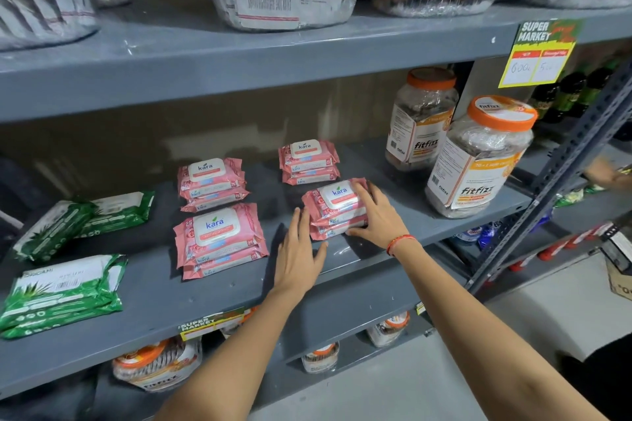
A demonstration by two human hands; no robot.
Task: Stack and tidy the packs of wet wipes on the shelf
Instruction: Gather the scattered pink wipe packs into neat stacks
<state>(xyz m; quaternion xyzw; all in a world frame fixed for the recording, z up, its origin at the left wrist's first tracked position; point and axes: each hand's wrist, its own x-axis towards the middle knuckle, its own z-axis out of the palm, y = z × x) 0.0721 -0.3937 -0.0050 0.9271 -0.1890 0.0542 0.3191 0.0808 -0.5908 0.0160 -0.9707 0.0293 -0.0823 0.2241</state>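
Observation:
Pink wet-wipe packs stand in several short stacks on the grey shelf (154,287). My right hand (378,212) lies over the right side of the front right stack (330,207), fingers spread on its top pack. My left hand (301,249) is flat and open against that stack's left side. Other pink stacks sit at front centre (219,237), back centre (210,181) and back right (307,161). Green wipe packs lie loose on the left, one at the front (63,290) and two further back (54,227), (119,208).
Two orange-lidded jars (478,161), (419,120) stand to the right of the stacks. The upper shelf (239,58) holds large jars. A slotted upright post (561,167) borders the right side. Another person's hand (605,174) shows beyond it.

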